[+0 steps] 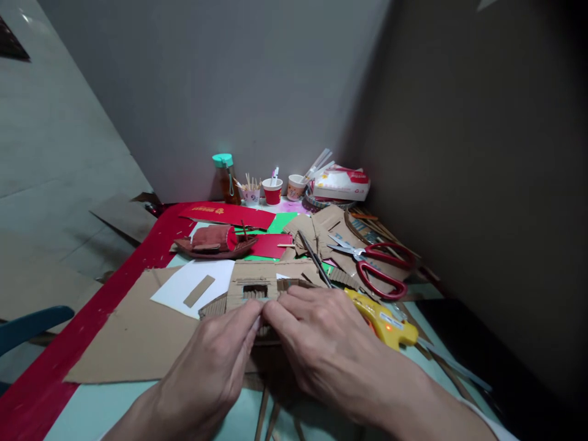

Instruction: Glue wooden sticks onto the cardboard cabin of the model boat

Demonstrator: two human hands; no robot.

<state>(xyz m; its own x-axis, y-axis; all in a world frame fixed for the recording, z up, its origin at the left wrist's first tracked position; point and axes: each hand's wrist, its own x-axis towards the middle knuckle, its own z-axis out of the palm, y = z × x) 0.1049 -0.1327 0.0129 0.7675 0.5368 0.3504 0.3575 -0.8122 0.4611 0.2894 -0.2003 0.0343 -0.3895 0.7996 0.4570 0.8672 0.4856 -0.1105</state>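
Corrugated cardboard model (250, 274) sits directly ahead of and under both grips, low over the near part of the worktop (101, 407), its lower portion hidden by the fingers. The step in hand appears to be pressing or aligning a part along its near edge: the left hand (232, 343) and right hand (321, 331) meet there, thumbs and forefingers nearly touching, each grip closed on the cardboard, though the exact bit pinched cannot be made out. The next move seems to call for steady, even pressure without crushing the flutes, then a check that the joint sits square. The yellow glue gun (384, 318), with a small orange light glowing, lies just right of the right grip, handy if the seam needs more adhesive. The model is plain brown, with a dark rectangular opening just beyond the fingertips, thin strips laid across the panel above it, and ridged, slanting pieces flanking it. Beyond the left grip lie a white sheet (184, 291) and a small boat (215, 242); red-handled scissors (361, 252) rest beyond the right one.
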